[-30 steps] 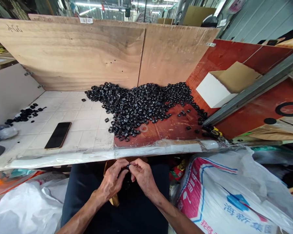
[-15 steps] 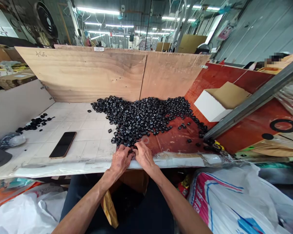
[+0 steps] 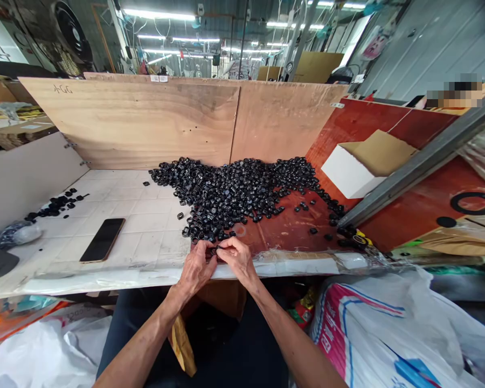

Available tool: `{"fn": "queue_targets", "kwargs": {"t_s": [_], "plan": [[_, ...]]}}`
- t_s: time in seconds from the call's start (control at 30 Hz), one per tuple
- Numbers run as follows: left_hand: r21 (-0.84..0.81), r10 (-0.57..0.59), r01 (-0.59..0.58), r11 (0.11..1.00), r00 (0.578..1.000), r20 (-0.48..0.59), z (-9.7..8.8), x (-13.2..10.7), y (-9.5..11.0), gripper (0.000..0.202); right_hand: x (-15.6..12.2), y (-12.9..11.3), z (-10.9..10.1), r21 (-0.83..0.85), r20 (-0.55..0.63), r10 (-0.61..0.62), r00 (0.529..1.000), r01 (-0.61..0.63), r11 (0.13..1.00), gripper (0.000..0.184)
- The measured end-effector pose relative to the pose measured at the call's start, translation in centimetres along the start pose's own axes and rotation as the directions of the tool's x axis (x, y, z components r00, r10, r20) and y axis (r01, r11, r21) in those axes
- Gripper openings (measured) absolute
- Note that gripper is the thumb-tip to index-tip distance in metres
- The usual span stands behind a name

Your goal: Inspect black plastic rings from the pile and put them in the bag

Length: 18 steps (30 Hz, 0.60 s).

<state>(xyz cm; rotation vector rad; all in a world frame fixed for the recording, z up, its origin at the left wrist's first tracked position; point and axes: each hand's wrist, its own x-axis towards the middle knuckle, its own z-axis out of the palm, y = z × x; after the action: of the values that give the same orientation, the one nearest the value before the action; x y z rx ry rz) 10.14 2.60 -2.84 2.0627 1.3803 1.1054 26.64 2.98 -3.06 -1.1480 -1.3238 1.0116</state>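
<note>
A big heap of small black plastic rings (image 3: 242, 191) lies across the middle of the bench, against the plywood back wall. My left hand (image 3: 196, 268) and my right hand (image 3: 235, 260) meet at the bench's front edge, just below the near end of the heap. Their fingertips are pinched together on a small black ring (image 3: 217, 249) held between the two hands. Both forearms reach up from my lap.
A dark phone (image 3: 102, 239) lies on the white tiled part of the bench at left, with a smaller scatter of black pieces (image 3: 56, 204) beyond it. A white and brown cardboard box (image 3: 359, 164) leans on the red board at right. A large printed sack (image 3: 388, 334) stands beside my right knee.
My hands rose from my lap to the bench edge at the heap. They now sit slightly nearer, pinching a ring between them.
</note>
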Motion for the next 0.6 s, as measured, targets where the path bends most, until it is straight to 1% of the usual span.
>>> {"fn": "queue_targets", "kwargs": {"t_s": [0.07,0.13,0.23,0.3,0.4,0.43,0.5,0.57,0.6], "plan": [[-0.104,-0.036,0.040,0.994,0.999,0.032,-0.2,-0.1,0.0,0.027,-0.3,0.3,0.1,-0.063,-0.024,-0.097,0.995,0.096,0.993,0.012],[-0.197,-0.071,0.080,0.977,0.996,0.051,-0.4,-0.2,0.0,0.025,-0.6,0.5,0.0,-0.084,-0.020,-0.173,0.985,0.171,0.982,0.009],[-0.346,-0.118,0.133,0.929,0.991,0.065,-0.5,-0.3,-0.2,0.024,-0.9,0.6,-0.1,-0.053,-0.010,-0.209,0.978,0.208,0.977,0.011],[-0.457,-0.150,0.170,0.873,0.985,0.079,-0.6,-0.3,-0.3,0.023,-1.0,0.6,-0.2,-0.040,-0.010,-0.196,0.981,0.195,0.980,0.012],[-0.574,-0.166,0.210,0.792,0.978,0.129,-0.6,-0.1,-0.5,0.024,-1.1,0.5,-0.2,-0.025,-0.020,-0.104,0.994,0.104,0.994,0.013],[-0.593,-0.151,0.198,0.781,0.980,0.130,-0.6,0.0,-0.6,0.024,-1.1,0.4,-0.2,-0.007,-0.019,-0.070,0.997,0.070,0.998,0.017],[-0.610,-0.116,0.150,0.778,0.989,0.095,-0.5,0.3,-0.9,0.023,-1.0,0.4,-0.2,0.051,-0.001,-0.030,1.000,0.030,0.998,0.025],[-0.605,-0.114,0.122,0.787,0.992,0.052,-0.5,0.5,-1.1,0.021,-0.9,0.4,-0.2,0.110,0.026,-0.029,0.999,0.026,0.994,0.027],[-0.595,-0.127,0.127,0.793,0.991,0.042,-0.4,0.7,-1.2,0.020,-0.8,0.3,-0.2,0.130,0.041,-0.033,0.999,0.027,0.991,0.027]]}}
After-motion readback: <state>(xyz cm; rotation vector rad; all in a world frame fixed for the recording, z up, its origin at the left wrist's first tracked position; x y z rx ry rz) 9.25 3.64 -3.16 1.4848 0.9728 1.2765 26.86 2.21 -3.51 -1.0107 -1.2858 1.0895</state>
